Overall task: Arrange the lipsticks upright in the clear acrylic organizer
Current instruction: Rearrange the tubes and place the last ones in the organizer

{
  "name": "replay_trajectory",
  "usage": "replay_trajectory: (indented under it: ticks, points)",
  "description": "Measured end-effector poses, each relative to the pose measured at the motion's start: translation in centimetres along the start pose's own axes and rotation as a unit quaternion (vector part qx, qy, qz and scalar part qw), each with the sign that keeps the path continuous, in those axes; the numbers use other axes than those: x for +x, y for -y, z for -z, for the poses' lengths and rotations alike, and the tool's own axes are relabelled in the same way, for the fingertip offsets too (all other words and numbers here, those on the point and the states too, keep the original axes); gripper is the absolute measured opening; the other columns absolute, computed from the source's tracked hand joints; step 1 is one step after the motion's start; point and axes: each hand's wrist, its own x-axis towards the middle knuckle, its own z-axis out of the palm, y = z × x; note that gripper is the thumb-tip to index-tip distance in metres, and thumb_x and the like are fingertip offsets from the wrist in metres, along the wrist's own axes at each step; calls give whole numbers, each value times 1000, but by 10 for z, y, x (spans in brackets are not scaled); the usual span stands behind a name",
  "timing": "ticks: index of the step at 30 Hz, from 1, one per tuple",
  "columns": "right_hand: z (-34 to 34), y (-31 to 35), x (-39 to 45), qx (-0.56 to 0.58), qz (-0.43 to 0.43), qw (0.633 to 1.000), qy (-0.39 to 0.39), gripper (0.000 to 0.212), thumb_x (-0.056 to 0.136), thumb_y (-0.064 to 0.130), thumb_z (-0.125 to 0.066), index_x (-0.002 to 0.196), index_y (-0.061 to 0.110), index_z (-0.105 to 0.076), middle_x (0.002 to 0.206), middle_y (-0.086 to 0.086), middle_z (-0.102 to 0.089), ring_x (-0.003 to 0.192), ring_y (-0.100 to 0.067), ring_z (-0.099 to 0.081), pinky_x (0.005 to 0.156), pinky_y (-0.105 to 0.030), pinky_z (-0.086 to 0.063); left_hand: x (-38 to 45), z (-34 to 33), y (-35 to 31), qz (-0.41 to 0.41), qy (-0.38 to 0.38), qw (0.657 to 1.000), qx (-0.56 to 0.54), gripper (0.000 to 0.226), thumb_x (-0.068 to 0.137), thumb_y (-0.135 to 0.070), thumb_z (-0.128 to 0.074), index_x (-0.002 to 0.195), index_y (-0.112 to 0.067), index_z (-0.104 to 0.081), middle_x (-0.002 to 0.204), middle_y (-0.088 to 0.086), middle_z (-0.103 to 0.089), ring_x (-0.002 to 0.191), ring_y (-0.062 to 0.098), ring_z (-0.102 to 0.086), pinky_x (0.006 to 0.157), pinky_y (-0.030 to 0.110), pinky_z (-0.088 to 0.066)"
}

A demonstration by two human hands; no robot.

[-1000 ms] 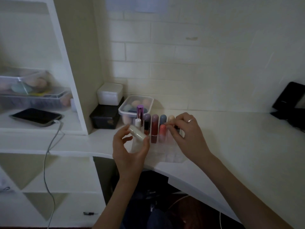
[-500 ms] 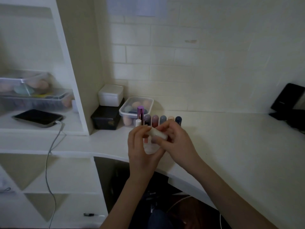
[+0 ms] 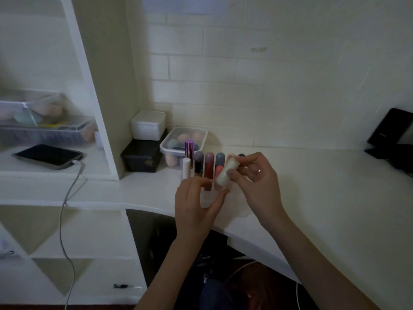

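A pale cream lipstick [image 3: 225,173] is tilted above the desk, pinched by the thumb and fingers of my right hand [image 3: 257,186]. My left hand [image 3: 195,206] sits just below it with relaxed fingers, one fingertip touching the tube's lower end. Behind the hands stands the clear acrylic organizer [image 3: 206,198], faint and partly hidden. Several lipsticks stand upright in it: a white one [image 3: 186,167], a purple metallic one [image 3: 189,147], a dark one [image 3: 198,163], a red one [image 3: 209,168] and a grey-capped coral one [image 3: 220,163].
A clear tub of makeup sponges [image 3: 178,142] stands behind the organizer, beside a white box [image 3: 148,124] stacked on a black box [image 3: 143,157]. A phone [image 3: 48,156] with a cable [image 3: 71,198] lies on the left shelf. A black object [image 3: 393,135] sits at far right.
The cream lipstick passed from my left hand to my right hand and now stands more upright. My left hand loosened and dropped below the tube.
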Motion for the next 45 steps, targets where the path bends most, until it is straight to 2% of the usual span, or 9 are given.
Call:
replay_trajectory:
  ticks: [8, 11, 15, 22, 28, 30, 36, 40, 45]
  points:
    - [41, -10, 13, -74, 16, 994, -77, 27, 77, -1, -71, 79, 20, -55, 94, 13, -65, 82, 0, -67, 83, -28, -52, -9, 11, 13, 91, -46, 995, 5, 26, 79, -25, -62, 98, -24, -45, 96, -5, -47, 90, 7, -43, 82, 13, -36]
    - [42, -16, 13, -104, 12, 992, -65, 23, 76, 0, -73, 80, 14, -55, 94, 13, -66, 82, 3, -66, 81, -22, -50, -11, 9, 15, 168, -49, 985, -5, 34, 80, -11, -67, 99, -24, -42, 99, -3, -44, 92, 14, -45, 79, 27, -40]
    - [35, -22, 11, -128, 42, 989, -58, 21, 74, 0, -74, 81, 11, -57, 94, 6, -67, 84, 3, -65, 79, -8, -47, -12, 8, 15, 199, -40, 979, -15, 33, 81, -10, -67, 99, -21, -41, 99, -2, -43, 91, 14, -45, 75, 18, -38]
    - [23, -24, 15, -184, 100, 977, -35, 18, 76, -2, -71, 79, 11, -59, 85, 14, -59, 82, 10, -57, 67, -3, -47, -17, 6, 22, 164, -28, 986, 6, 17, 83, -14, -63, 96, -13, -51, 104, -2, -39, 96, 13, -43, 83, 17, -36]
    - [25, -45, 14, -304, 137, 943, -10, 10, 79, 10, -72, 78, 6, -63, 85, 2, -58, 84, -14, -58, 77, -27, -50, -18, 6, 26, 143, -26, 989, 11, 27, 84, -34, -51, 95, -10, -56, 105, -4, -38, 97, 8, -40, 85, 17, -35]
    - [26, -42, 14, -316, 136, 939, -20, 9, 81, 14, -71, 80, 9, -64, 87, 3, -54, 80, -12, -54, 73, -20, -44, -18, 8, 26, 144, -14, 989, 17, 32, 83, -39, -50, 97, -11, -57, 108, -4, -37, 99, 10, -41, 85, 23, -39]
    - [23, -39, -3, -426, -27, 903, 48, 32, 91, 36, -47, 116, 22, -34, 68, 8, -47, 57, -11, -50, 53, -29, -36, -28, 19, 27, 62, 62, 995, 55, 39, 73, -43, -62, 101, -17, -58, 121, 8, -40, 110, 21, -45, 87, 26, -45]
    - [33, -38, -7, -413, -130, 891, 135, 42, 95, 51, -32, 125, 22, -40, 87, 1, -62, 76, -18, -60, 64, -33, -43, -28, 22, 26, 46, 93, 993, 57, 25, 76, -38, -67, 92, -22, -56, 124, 6, -39, 112, 28, -47, 85, 40, -53]
    - [46, -29, -5, -326, -141, 900, 254, 45, 99, 41, -35, 143, 35, -27, 99, 11, -60, 79, -1, -53, 78, -17, -42, -18, 16, 22, 76, 113, 990, 43, 23, 73, -20, -78, 85, -14, -59, 124, 11, -43, 114, 25, -46, 93, 23, -38]
